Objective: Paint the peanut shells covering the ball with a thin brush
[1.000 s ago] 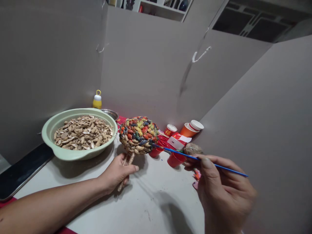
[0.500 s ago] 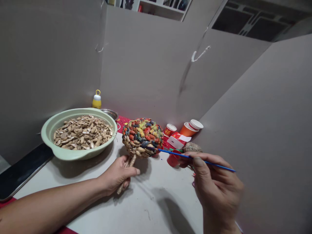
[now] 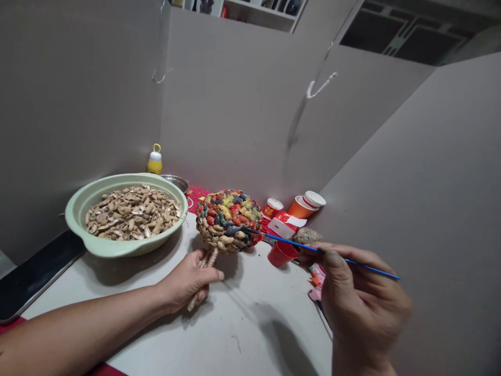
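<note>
My left hand (image 3: 193, 282) is closed around the twine-wrapped stem (image 3: 211, 258) of a rounded craft piece (image 3: 229, 216) covered in peanut shells. Its upper shells are coloured red, yellow, green and dark blue, while those along the lower edge are plain tan. Between the thumb and fingers of my right hand (image 3: 360, 297) is a thin blue paintbrush (image 3: 297, 243). The bristles lie at the right part of the shells, close to a dark blue one; whether they touch cannot be made out. A red cup (image 3: 281, 254) stands behind the brush.
A green colander (image 3: 127, 249) heaped with peanut shells (image 3: 133, 211) stands on the white tabletop (image 3: 219, 334), left. Behind it are a yellow bottle (image 3: 155, 163) and a metal bowl (image 3: 176, 183). Paper cups (image 3: 305, 204) and a twine ball (image 3: 308, 236) sit at the back right.
My right hand and the paintbrush have moved right, the bristles sliding from the lower front shells toward the right side. More of the red cup shows. My left hand keeps its place.
</note>
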`<state>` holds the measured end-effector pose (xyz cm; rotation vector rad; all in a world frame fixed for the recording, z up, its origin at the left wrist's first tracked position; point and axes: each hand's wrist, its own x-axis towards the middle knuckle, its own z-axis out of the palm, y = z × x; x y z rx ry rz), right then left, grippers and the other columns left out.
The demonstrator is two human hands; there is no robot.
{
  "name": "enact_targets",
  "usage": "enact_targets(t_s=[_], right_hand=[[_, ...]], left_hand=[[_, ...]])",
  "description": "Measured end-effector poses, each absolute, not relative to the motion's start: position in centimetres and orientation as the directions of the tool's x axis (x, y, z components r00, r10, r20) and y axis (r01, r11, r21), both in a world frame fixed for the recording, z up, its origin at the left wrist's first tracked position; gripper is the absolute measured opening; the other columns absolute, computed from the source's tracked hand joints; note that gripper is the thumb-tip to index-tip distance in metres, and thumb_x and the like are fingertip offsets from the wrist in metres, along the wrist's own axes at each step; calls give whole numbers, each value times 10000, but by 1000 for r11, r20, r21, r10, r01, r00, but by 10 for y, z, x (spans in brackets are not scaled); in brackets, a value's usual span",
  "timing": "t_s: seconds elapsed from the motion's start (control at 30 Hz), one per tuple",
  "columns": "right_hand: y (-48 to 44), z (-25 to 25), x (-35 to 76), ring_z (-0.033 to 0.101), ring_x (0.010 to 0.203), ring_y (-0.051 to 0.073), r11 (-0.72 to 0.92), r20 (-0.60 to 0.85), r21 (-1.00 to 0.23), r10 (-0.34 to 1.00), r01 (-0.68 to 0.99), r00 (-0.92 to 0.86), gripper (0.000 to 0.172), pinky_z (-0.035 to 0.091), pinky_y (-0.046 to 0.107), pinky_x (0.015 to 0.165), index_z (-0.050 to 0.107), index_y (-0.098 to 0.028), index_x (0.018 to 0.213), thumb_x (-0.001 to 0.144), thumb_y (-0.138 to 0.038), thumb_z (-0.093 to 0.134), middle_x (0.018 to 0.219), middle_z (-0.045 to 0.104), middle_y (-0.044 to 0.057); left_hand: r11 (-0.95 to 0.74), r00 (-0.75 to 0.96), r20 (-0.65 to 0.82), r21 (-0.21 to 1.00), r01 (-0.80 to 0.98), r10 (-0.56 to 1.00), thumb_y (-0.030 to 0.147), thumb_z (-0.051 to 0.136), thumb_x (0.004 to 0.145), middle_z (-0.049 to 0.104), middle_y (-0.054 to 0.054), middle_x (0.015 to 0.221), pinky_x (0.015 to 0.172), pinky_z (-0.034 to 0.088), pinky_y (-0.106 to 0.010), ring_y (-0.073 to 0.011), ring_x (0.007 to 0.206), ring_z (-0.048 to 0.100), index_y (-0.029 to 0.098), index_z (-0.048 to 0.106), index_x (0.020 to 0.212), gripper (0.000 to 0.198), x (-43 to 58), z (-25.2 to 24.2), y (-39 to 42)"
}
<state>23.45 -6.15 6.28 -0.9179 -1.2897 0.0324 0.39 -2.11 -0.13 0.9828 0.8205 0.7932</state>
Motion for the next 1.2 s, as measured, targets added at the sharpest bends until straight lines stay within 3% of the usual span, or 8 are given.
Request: enact_targets(t_s=[0.17, 0.27, 0.53, 0.77, 0.9, 1.1, 1.2], right_hand=[[-66, 64, 231, 734, 642, 159, 690, 831, -556, 458, 463, 316, 79, 593, 288, 591, 742, -179, 899, 902, -252, 769, 814, 745, 22], [-70, 62, 227, 727, 647, 151, 711, 887, -461, 375, 531, 268, 31, 609, 294, 607, 727, -172, 899, 896, -175, 758, 840, 756, 29], [-72, 44, 235, 789, 878, 205, 718, 964, -101, 243, 689, -112, 311, 665, 365, 800, 730, -204, 1084, 844, -7, 723, 972, 798, 38], [-74, 52, 225, 791, 866, 154, 709, 886, 85, 267, 700, -379, 255, 649, 256, 805, 691, -176, 1088, 878, -33, 678, 993, 800, 52], [-78, 52, 223, 791, 892, 169, 733, 849, 137, 260, 667, -460, 264, 661, 288, 785, 665, -206, 1158, 917, -97, 649, 1005, 805, 57], [-78, 38, 233, 796, 852, 191, 663, 917, 45, 270, 748, -294, 295, 672, 327, 734, 681, -269, 1153, 890, -143, 724, 1010, 812, 33], [-75, 41, 230, 796, 844, 180, 669, 899, 69, 279, 740, -337, 287, 673, 316, 753, 682, -259, 1152, 897, -127, 697, 1012, 814, 36]], left_hand=[[341, 460, -223, 920, -191, 860, 369, 752, 650, 453, 160, 479, 319, 252, -169, -48, 311, 345, 252, 435, 905, 423, 4, -4, -20], [340, 456, -217, 918, -204, 863, 369, 763, 647, 450, 160, 474, 319, 254, -170, -48, 310, 346, 249, 441, 905, 430, 4, -6, -19], [339, 447, -207, 910, -240, 870, 379, 805, 653, 468, 154, 500, 330, 257, -174, -41, 310, 355, 234, 461, 918, 458, 5, -6, -19], [361, 443, -220, 894, -265, 869, 387, 814, 666, 460, 161, 530, 336, 261, -168, -34, 316, 359, 229, 461, 945, 477, 5, -9, -18], [369, 431, -229, 888, -275, 873, 376, 816, 678, 447, 167, 533, 345, 270, -157, -24, 319, 346, 231, 455, 937, 467, 5, -6, -18], [344, 436, -204, 899, -271, 877, 365, 824, 695, 467, 157, 526, 337, 275, -166, -37, 306, 364, 228, 467, 943, 455, 5, -9, -18], [339, 441, -201, 904, -260, 875, 384, 816, 705, 441, 163, 493, 329, 268, -160, -45, 309, 359, 234, 463, 932, 446, 5, -10, -18]])
